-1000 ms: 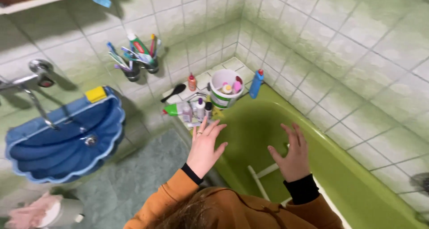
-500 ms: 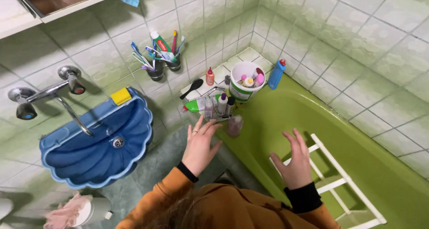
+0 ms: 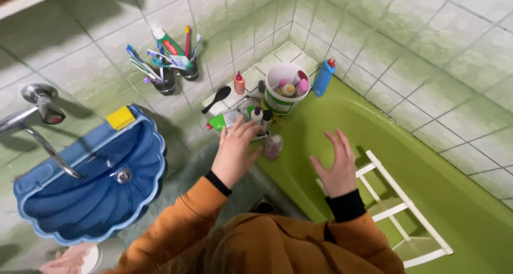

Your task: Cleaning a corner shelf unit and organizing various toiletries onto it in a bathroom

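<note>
Hands hover over the edge of a green bathtub at the centre of the frame. The person's left hand, fingers spread and holding nothing, reaches toward a cluster of small bottles standing upright on the tiled ledge at the tub's corner, their long axes vertical and their caps toward the camera. The fingertips lie just below and to the left of the bottles, over the wire rack that holds them; whether they touch cannot be told. A green tube lies on its side to the left of the fingers, its long axis running left to right across the picture. A small pinkish bottle stands just right of the hand, on the tub rim.

The right hand, right of centre, is also open with fingers fanned, palm down above the tub's interior, gripping nothing. A white slatted rack spans the tub below and to the right of it, close to the wrist.

Above the bottles, at upper centre, stands a white bucket filled with small toiletries, with a blue bottle to its right and a black brush to its left. Two dark cups of toothbrushes hang on the tiled wall at upper left. A blue shell-shaped basin with a yellow sponge on its rim fills the left of the frame.
</note>
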